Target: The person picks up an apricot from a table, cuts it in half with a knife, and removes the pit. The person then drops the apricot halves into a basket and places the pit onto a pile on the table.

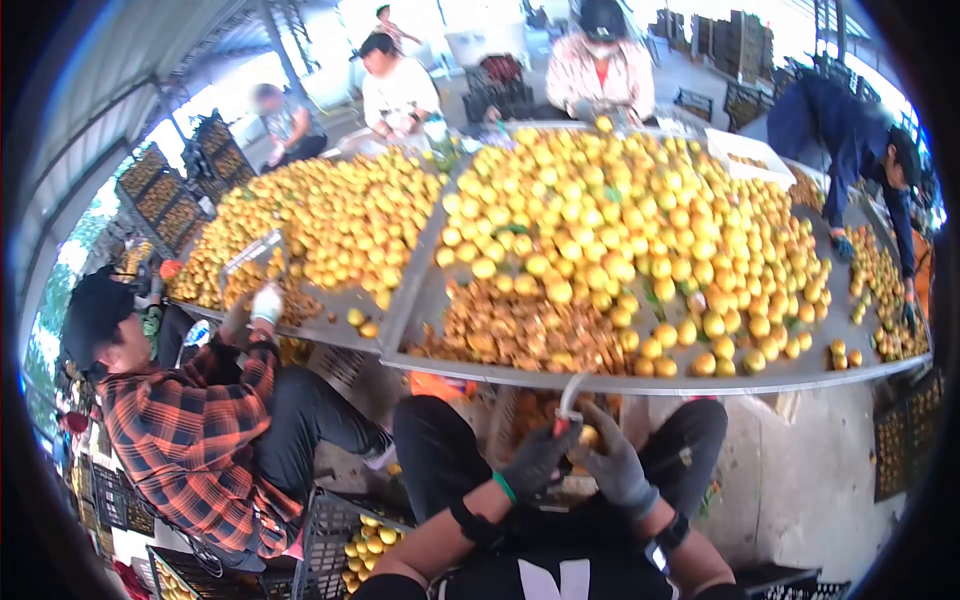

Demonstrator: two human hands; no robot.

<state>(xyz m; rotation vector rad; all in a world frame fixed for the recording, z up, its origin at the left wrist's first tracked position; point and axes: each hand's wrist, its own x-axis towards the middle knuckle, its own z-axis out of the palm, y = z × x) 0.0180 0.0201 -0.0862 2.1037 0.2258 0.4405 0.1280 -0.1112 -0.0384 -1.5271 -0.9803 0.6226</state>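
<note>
Just below the near table edge, my left hand [540, 458], in a dark glove with a green band at the wrist, is closed around a small tool with a red part [562, 427]. A pale curved strip [571, 392] rises from that tool toward the table rim. Beside it, my right hand [617, 468], in a grey glove, has its fingers closed on a round yellow-orange fruit [590, 437]. Both hands are close together over my lap. Directly ahead on the metal table [480, 372] lie a brown heap of peel-like scraps [530, 330] and a large pile of yellow fruit [620, 220].
A person in a plaid shirt [190, 430] sits close on my left. Several people work around the table, one bending over its right end [840, 130]. A white tray [750, 155] rests at the back. Fruit crates [325, 540] stand low on my left.
</note>
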